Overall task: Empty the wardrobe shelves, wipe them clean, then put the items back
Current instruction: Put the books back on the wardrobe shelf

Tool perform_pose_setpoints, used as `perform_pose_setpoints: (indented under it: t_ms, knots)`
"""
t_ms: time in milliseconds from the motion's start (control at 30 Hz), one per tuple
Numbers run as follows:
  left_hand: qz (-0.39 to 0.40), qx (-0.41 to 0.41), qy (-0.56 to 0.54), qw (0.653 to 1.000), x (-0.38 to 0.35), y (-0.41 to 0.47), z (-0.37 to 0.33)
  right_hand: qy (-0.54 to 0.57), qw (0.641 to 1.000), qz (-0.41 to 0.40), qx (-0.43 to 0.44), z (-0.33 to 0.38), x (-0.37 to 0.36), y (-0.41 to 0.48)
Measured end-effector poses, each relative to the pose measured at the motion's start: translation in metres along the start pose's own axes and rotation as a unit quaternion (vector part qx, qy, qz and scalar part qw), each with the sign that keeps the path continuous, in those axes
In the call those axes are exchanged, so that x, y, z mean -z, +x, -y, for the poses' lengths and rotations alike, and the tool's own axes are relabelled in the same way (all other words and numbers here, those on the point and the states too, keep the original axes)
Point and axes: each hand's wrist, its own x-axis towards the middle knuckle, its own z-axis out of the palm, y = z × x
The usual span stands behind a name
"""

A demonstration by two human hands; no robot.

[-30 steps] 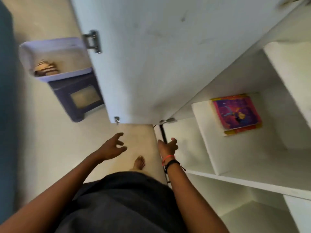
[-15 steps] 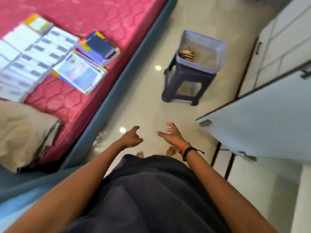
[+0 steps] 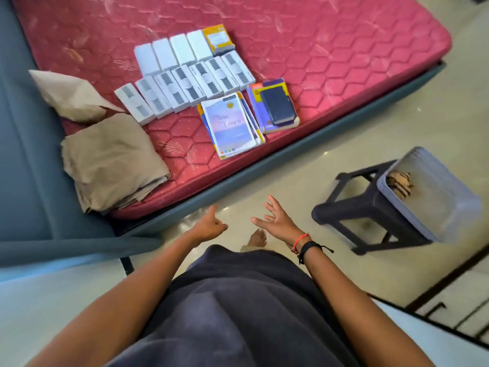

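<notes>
So far: lots of things are laid out on the bed, so the emptying is judged to be mostly done.
Left to do: nothing is put back yet. No shelf is seen, so it cannot be told if the wiping is done.
White boxes: these are set in two rows on the red mattress, far from both hands.
Books: these are piled just beside the boxes, near the bed's front edge.
Purple book: a dark case is laid on top of it.
Folded cloth: this is laid at the corner of the bed, to the left of the hands.
Left hand: its fingers are curled in, one is stuck up, and nothing is held.
Right hand: its fingers are spread apart, and nothing is held.
Gap: both hands are held out over the floor. The books are the nearest pile, yet well apart from the fingers.
Tub: this is set on a dark stool, to the right of the right hand and not touched.
</notes>
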Motion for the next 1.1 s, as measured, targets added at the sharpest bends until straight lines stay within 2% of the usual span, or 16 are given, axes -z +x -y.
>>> perform_pose_setpoints:
  t_ms: [200, 367, 567, 800, 900, 1000, 1100]
  knots:
    - [-0.079, 0.022, -0.101, 0.991, 0.043, 0.042, -0.031, -0.034, 0.999, 0.022, 0.026, 0.066, 0.035, 0.068]
    - [-0.103, 0.046, -0.184, 0.976, 0.066, 0.083, -0.047, -0.056, 0.998, 0.008, 0.002, 0.094, 0.046, 0.109]
    - [-0.12, 0.085, -0.195, 0.97, 0.115, 0.16, -0.072, -0.136, 0.99, 0.0, -0.033, 0.132, 0.057, 0.184]
    - [-0.063, 0.142, -0.156, 0.976, 0.176, 0.265, -0.09, -0.19, 0.977, 0.006, -0.099, 0.176, 0.059, 0.29]
    - [-0.062, 0.149, -0.165, 0.973, 0.188, 0.313, -0.099, -0.216, 0.971, -0.012, -0.103, 0.185, 0.065, 0.345]
    - [-0.068, 0.149, -0.158, 0.974, 0.186, 0.349, -0.103, -0.247, 0.957, -0.012, -0.151, 0.18, 0.069, 0.396]
    - [-0.082, 0.186, -0.163, 0.965, 0.173, 0.369, -0.106, -0.278, 0.939, -0.016, -0.201, 0.17, 0.07, 0.429]
